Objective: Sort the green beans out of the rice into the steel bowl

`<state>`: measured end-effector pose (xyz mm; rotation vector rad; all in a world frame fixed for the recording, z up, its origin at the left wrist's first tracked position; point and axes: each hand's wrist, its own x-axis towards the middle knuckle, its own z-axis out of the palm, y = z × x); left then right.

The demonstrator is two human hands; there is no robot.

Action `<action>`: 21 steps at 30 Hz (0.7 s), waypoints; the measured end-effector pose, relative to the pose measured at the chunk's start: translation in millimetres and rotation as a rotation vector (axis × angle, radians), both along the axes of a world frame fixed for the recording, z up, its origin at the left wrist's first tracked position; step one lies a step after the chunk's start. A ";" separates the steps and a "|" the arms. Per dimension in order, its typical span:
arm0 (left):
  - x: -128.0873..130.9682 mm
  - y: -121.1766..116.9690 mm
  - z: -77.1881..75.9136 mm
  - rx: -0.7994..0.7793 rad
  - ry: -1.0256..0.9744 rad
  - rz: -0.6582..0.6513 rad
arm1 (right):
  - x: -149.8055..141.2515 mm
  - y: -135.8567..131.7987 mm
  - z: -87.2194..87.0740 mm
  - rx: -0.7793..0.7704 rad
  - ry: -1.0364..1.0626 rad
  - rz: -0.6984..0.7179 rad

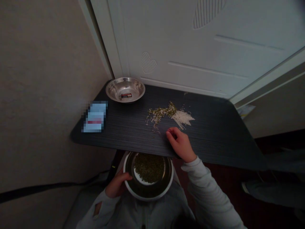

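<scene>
My left hand (119, 183) grips the rim of a metal bowl (168, 186) at its left side, thumb over the edge. Green mung beans (149, 167) cover much of the bowl's bottom; the bowl is at my lap, just under the table's front edge. Over the dark table my right hand (180, 143) is closed, thumb and fingers curled together; whatever they hold, if anything, is hidden. Just beyond it lie a white patch of rice grains (183, 118) and a mix of green beans and pale grains (160, 113), spread loosely on the tabletop.
A second metal bowl (138, 90) with a label inside stands at the table's (209, 133) back left. Near the left edge lies a blurred, light blue rectangular thing (95, 117). A white door panel (181, 44) rises behind; a wall (47, 79) borders the left.
</scene>
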<state>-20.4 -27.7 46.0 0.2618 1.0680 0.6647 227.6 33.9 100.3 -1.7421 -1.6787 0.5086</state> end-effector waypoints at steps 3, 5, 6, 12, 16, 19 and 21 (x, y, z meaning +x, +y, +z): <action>-0.6 1.1 0.8 -0.005 0.003 -0.025 | -2.6 2.9 0.6 -0.010 -0.024 -0.016; -1.0 2.0 2.3 -0.010 0.005 -0.036 | -4.6 5.5 1.8 -0.021 -0.037 -0.008; -1.4 2.4 3.1 -0.010 0.007 -0.037 | -5.6 6.8 2.4 -0.025 -0.039 0.004; -6.2 3.4 3.9 -0.005 0.032 0.014 | -8.1 11.2 5.5 -0.042 -0.068 0.075; -8.5 3.6 2.1 -0.002 0.048 0.038 | -8.6 10.2 6.9 -0.071 -0.096 0.114; -8.6 4.1 2.2 -0.007 0.053 0.038 | -10.1 7.8 7.8 -0.078 -0.109 0.144; -8.3 4.5 2.8 -0.007 0.033 0.038 | -11.9 5.6 8.3 -0.079 -0.126 0.162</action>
